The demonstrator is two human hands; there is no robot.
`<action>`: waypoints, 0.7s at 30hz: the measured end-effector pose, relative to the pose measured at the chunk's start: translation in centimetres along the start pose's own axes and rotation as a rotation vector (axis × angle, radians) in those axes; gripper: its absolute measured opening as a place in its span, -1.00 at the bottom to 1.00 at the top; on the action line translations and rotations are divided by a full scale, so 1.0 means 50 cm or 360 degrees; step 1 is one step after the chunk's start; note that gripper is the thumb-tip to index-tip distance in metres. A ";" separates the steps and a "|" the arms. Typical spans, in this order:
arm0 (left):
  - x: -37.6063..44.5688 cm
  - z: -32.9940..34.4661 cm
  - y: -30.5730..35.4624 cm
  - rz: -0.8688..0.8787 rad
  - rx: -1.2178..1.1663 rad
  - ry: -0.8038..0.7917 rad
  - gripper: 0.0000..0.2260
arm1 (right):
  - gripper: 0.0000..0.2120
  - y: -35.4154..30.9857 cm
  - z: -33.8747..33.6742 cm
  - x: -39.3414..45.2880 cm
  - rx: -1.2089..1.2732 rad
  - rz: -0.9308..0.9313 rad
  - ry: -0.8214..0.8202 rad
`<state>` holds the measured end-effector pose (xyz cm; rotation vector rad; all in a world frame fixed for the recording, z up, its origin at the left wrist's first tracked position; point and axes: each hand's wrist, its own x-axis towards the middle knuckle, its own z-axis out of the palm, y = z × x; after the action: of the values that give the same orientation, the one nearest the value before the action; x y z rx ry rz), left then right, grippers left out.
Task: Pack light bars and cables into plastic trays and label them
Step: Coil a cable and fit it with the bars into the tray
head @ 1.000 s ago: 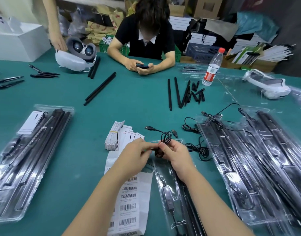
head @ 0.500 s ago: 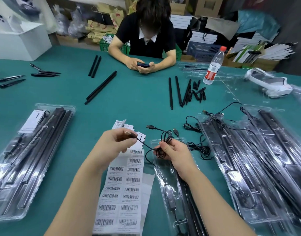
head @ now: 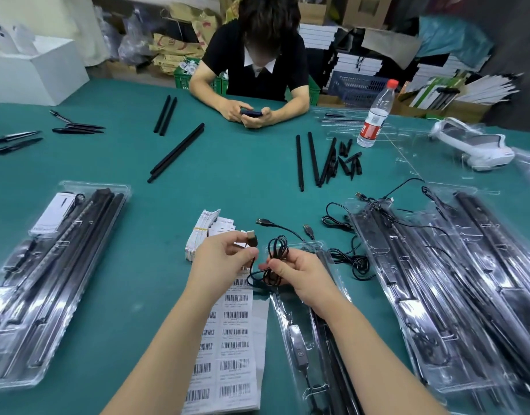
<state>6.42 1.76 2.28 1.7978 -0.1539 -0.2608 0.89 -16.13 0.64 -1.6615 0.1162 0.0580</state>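
Black cable (head: 276,259) pinched between both hands' fingers (head: 251,252) (looped rightward).

Cable coiled in hand above an open tray

A thin black cable (head: 274,259), looped into a small coil, is pinched in the right hand (head: 299,275); its USB plug (head: 251,237) is held in the left hand (head: 220,259). Below lies a clear tray (head: 305,339) with light bars (head: 332,354) and an inline switch (head: 296,344). A label sheet (head: 230,339) lies beside it; filled trays (head: 437,295) sit to the right, another (head: 48,280) to the left.
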 end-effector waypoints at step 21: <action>-0.015 0.017 0.019 0.0133 0.0159 -0.0085 -0.77 | -0.87 -0.046 0.019 -0.002 -0.0804 -0.0104 0.0091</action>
<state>5.52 0.94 3.07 1.8793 -0.2835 -0.2454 1.07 -14.95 2.82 -2.1711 0.0947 -0.0117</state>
